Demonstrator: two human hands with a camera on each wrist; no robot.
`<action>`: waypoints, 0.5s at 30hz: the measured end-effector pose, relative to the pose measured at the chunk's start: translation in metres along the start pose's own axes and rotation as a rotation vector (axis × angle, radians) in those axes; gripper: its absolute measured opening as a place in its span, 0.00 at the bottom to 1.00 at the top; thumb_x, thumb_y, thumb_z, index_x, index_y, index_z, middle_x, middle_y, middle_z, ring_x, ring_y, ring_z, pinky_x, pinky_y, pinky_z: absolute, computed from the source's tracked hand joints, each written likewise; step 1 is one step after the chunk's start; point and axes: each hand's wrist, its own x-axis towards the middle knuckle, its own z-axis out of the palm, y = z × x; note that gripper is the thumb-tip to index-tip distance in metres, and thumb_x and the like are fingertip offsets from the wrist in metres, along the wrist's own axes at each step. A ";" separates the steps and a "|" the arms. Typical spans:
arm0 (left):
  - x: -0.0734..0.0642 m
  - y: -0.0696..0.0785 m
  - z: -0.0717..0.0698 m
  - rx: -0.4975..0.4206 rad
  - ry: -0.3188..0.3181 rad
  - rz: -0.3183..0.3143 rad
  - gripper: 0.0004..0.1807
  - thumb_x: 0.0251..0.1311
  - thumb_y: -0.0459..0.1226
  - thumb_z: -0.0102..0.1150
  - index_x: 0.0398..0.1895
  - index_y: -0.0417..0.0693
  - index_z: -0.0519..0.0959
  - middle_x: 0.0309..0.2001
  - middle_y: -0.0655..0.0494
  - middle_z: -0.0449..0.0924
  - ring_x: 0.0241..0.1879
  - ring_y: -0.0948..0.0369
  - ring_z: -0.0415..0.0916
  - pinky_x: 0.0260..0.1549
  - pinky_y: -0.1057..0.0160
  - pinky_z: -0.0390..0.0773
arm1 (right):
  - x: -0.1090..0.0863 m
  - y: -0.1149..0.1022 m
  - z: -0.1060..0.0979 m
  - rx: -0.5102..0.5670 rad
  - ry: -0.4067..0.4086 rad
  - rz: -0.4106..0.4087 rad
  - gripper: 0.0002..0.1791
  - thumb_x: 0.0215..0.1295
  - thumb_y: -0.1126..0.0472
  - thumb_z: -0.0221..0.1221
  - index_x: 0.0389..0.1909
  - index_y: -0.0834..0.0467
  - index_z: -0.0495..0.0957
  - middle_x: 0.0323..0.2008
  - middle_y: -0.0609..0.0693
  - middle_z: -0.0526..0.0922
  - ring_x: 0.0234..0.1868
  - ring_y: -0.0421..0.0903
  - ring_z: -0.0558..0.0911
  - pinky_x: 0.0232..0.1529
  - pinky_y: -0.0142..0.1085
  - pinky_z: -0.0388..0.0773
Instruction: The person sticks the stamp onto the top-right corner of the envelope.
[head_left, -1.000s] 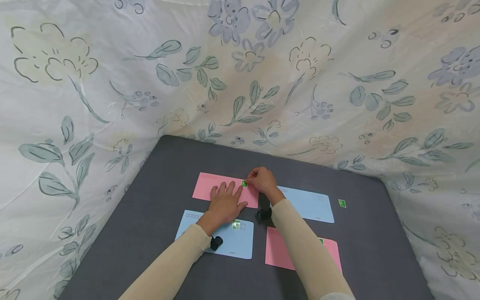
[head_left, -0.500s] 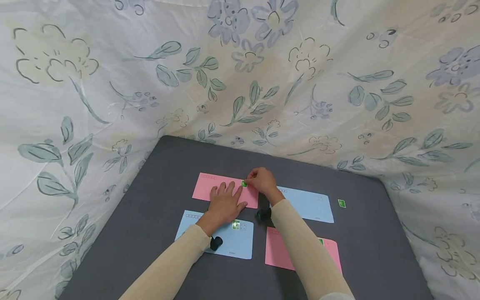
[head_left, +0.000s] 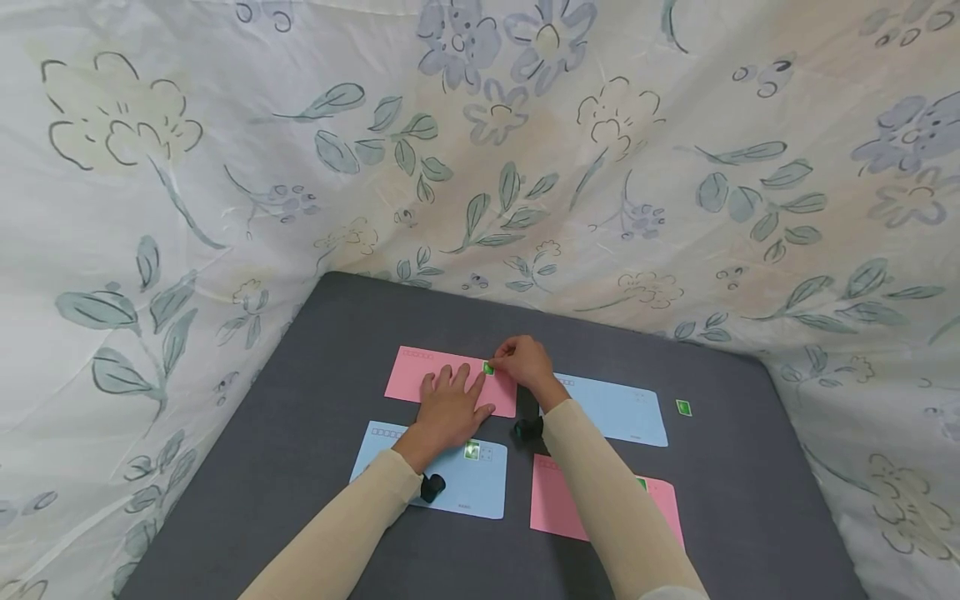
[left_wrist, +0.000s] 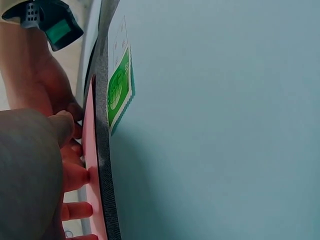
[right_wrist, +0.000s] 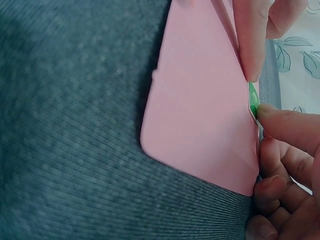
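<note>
My left hand (head_left: 446,408) lies with fingers spread on the far-left pink envelope (head_left: 408,377). A small green stamp (head_left: 488,367) sits at that envelope's upper right corner. My right hand (head_left: 523,360) pinches the stamp's edge, its thumb and forefinger tips right at the corner and the other fingers curled. Seen from the right wrist, the thumb covers one end of the green stamp (right_wrist: 253,100), while a fingertip of the left hand meets the other end. Under the left forearm is a blue envelope (head_left: 483,492) bearing its own green stamp (head_left: 471,450).
Another blue envelope (head_left: 615,408) lies right of the right wrist, and a loose green stamp (head_left: 684,407) lies beyond it on the dark table (head_left: 337,325). The right forearm partly covers a second pink envelope (head_left: 555,504) with a green stamp. Floral fabric (head_left: 480,208) surrounds the table.
</note>
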 end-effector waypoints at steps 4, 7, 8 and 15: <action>0.000 0.000 0.000 -0.004 -0.004 -0.002 0.39 0.79 0.64 0.50 0.86 0.59 0.65 0.82 0.47 0.62 0.79 0.41 0.55 0.74 0.32 0.57 | 0.001 0.001 0.000 0.009 -0.001 0.002 0.10 0.67 0.53 0.76 0.36 0.55 0.89 0.33 0.51 0.85 0.36 0.51 0.82 0.34 0.39 0.82; 0.000 0.000 -0.001 -0.009 -0.009 -0.002 0.39 0.79 0.63 0.50 0.86 0.58 0.64 0.82 0.47 0.61 0.79 0.41 0.55 0.74 0.32 0.56 | 0.002 0.002 0.000 0.010 0.000 0.000 0.10 0.67 0.53 0.76 0.36 0.55 0.89 0.33 0.51 0.85 0.36 0.51 0.82 0.34 0.39 0.82; 0.000 0.000 -0.001 -0.010 -0.011 -0.002 0.39 0.79 0.63 0.50 0.86 0.58 0.64 0.82 0.47 0.61 0.79 0.41 0.54 0.75 0.32 0.56 | 0.002 0.002 0.000 0.010 -0.001 0.002 0.10 0.67 0.52 0.76 0.36 0.55 0.89 0.33 0.51 0.85 0.36 0.51 0.82 0.34 0.39 0.82; 0.001 0.000 -0.002 -0.021 -0.018 -0.005 0.40 0.79 0.63 0.50 0.86 0.57 0.64 0.82 0.46 0.60 0.80 0.40 0.54 0.75 0.31 0.55 | 0.003 0.002 0.000 0.021 -0.007 0.015 0.10 0.67 0.53 0.76 0.36 0.55 0.89 0.34 0.52 0.85 0.36 0.51 0.82 0.34 0.39 0.82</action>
